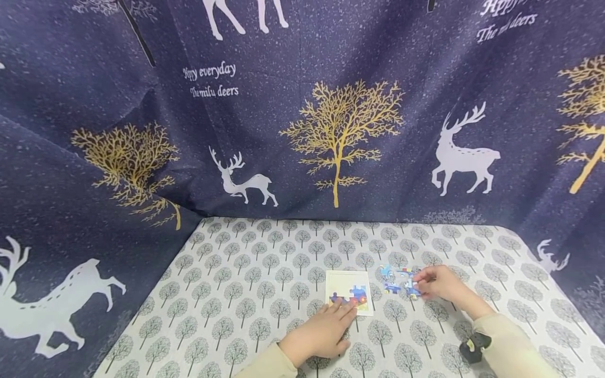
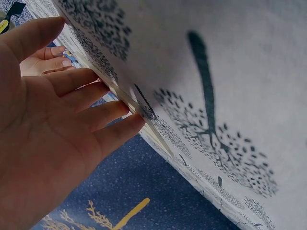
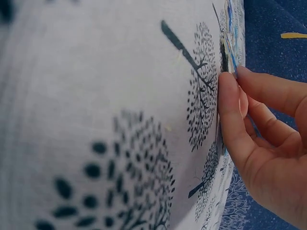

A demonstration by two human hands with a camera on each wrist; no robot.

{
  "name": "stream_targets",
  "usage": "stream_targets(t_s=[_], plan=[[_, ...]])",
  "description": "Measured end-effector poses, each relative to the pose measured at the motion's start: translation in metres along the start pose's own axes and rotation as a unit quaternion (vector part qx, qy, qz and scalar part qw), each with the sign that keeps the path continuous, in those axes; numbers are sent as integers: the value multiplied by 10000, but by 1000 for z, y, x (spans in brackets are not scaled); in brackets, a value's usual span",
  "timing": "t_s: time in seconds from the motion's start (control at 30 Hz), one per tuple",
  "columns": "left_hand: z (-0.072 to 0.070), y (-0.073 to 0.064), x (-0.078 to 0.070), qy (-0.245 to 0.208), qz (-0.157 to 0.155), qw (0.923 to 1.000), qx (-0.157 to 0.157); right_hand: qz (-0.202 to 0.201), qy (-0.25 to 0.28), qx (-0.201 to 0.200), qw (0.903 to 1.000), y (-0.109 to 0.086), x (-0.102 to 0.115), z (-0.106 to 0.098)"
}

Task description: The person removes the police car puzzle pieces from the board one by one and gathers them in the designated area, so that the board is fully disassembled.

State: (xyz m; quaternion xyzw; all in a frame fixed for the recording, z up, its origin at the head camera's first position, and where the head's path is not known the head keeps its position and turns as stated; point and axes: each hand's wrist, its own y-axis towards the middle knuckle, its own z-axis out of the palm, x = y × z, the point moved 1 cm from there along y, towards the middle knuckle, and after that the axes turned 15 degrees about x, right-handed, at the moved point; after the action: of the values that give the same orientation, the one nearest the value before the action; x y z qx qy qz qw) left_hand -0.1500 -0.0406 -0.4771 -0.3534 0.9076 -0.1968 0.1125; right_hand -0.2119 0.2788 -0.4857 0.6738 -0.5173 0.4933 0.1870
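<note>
Left bare hand (image 1: pixel 320 332): lies palm down, fingers extended, thumb apart. Right bare hand (image 1: pixel 440 284): thumb and index finger pinch. Left forearm (image 1: pixel 270 362), right forearm (image 1: pixel 515 346): cream sleeves.

My sleeves (image 1: pixel 515 344) are plain pale cream, and the band (image 1: pixel 472 348) at my right wrist is black touched with yellow. My puzzle board (image 1: pixel 337 284) is white-rimmed and cream, showing a blue train (image 1: pixel 360 293) with red; the loose pieces (image 1: pixel 392 288) mix light and deeper blues with yellow and red. Dark grey trees repeat over my white tabletop (image 1: pixel 246 286). White deer, white lettering and golden trees pattern the speckled navy curtain (image 1: pixel 283 58).
</note>
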Motion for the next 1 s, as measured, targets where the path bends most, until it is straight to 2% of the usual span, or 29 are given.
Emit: stream_targets(t_s=[0.37,0.6,0.83,1.0], plan=[[1,1,1,-90,35,10000,18,-105,-476,111,9987,0,3,0],[1,1,0,-79,-26,10000,22,-394,-639,111,9971,4,6,-5],[-2,-3,-1,-38,-52,10000,21,-522,-691,216,9960,8,27,2],[-1,-2,-1,17,-17,10000,5,-768,-653,337,9943,19,34,12]])
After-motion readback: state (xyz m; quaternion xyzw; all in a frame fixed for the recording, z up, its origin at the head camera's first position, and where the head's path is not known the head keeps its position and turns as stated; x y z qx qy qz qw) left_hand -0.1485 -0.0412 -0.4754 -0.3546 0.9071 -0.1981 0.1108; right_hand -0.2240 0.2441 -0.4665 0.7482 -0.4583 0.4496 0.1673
